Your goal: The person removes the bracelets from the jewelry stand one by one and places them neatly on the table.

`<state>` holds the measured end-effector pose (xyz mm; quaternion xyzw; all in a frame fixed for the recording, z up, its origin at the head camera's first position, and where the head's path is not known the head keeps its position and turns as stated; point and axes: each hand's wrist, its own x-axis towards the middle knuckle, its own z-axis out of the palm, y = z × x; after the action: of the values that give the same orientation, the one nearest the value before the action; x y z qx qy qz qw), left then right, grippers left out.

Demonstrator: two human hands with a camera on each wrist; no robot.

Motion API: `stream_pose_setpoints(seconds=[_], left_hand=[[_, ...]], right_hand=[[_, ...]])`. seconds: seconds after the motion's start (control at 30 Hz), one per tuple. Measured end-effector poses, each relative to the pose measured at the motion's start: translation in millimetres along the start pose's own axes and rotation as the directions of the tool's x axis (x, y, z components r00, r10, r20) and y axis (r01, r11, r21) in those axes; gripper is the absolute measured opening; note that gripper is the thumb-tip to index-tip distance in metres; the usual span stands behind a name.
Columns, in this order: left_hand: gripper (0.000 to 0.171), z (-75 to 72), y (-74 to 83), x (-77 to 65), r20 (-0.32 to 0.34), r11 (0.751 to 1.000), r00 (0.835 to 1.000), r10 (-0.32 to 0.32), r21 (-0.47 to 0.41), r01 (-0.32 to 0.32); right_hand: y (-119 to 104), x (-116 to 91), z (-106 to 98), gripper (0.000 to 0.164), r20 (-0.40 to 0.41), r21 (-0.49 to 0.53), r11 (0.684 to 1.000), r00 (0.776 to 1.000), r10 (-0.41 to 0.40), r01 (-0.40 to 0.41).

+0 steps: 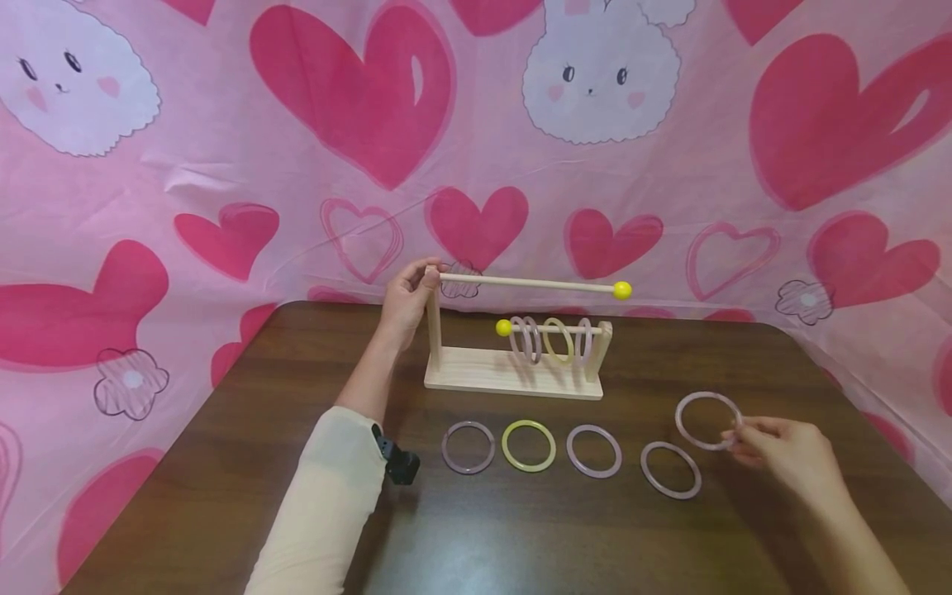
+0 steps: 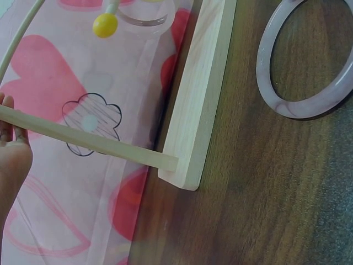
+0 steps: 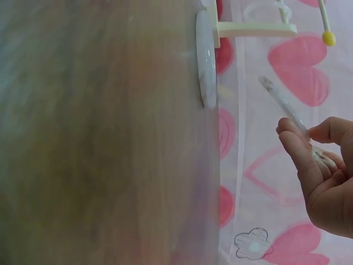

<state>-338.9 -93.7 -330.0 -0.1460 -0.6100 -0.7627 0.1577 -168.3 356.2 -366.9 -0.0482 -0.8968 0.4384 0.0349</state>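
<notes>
A wooden stand [image 1: 513, 382] has two horizontal rods at different heights, each tipped with a yellow ball. My left hand [image 1: 405, 304] grips the top of its tall left post [image 2: 88, 139], thumb at the front. The upper rod [image 1: 528, 283] is bare. On the lower rod hang several bangles, among them a yellow one [image 1: 552, 340] and pale purple ones. At the right, my right hand [image 1: 788, 453] pinches a pale lavender bangle [image 1: 706, 396] between thumb and fingers, raised off the table. In the right wrist view this bangle [image 3: 284, 104] appears edge-on.
A row of bangles lies flat in front of the stand: a dull purple one [image 1: 445, 450], a yellow-green one [image 1: 506, 450] and lavender ones [image 1: 570, 450]. The dark wooden table [image 1: 223, 496] backs onto a pink heart-patterned cloth [image 1: 297, 165].
</notes>
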Motion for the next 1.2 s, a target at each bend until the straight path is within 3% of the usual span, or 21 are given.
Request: stream_pose_setpoints(seconds=[0.23, 0.4, 0.6, 1.0, 1.2], left_hand=[[0.046, -0.3, 0.3, -0.5, 0.002, 1.000, 1.000, -0.002, -0.005, 0.002], [0.044, -0.9, -0.3, -0.6, -0.007, 1.000, 1.000, 0.004, -0.031, -0.005], [0.043, -1.8, -1.4, -0.5, -0.002, 0.999, 1.000, 0.010, -0.041, -0.010], [0.036, -5.1, -3.5, -0.3, 0.008, 0.999, 1.000, 0.012, -0.040, -0.011], [0.047, -4.7, -2.6, -1.3, 0.008, 0.999, 1.000, 0.019, -0.041, -0.019]], right_hand=[[9, -5, -10, 0.048, 0.022, -0.111, 0.994, 1.000, 0.019, -0.016], [11, -9, -13, 0.045, 0.026, -0.097, 0.995, 0.999, 0.028, -0.025], [15, -13, -19, 0.041, 0.029, -0.179, 0.983, 0.999, 0.045, -0.039], [25, -16, -24, 0.034, 0.133, -0.089, 0.993, 0.987, 0.093, -0.082], [34, -13, -29, 0.032, 0.228, -0.072, 0.994, 0.969, 0.101, -0.086]])
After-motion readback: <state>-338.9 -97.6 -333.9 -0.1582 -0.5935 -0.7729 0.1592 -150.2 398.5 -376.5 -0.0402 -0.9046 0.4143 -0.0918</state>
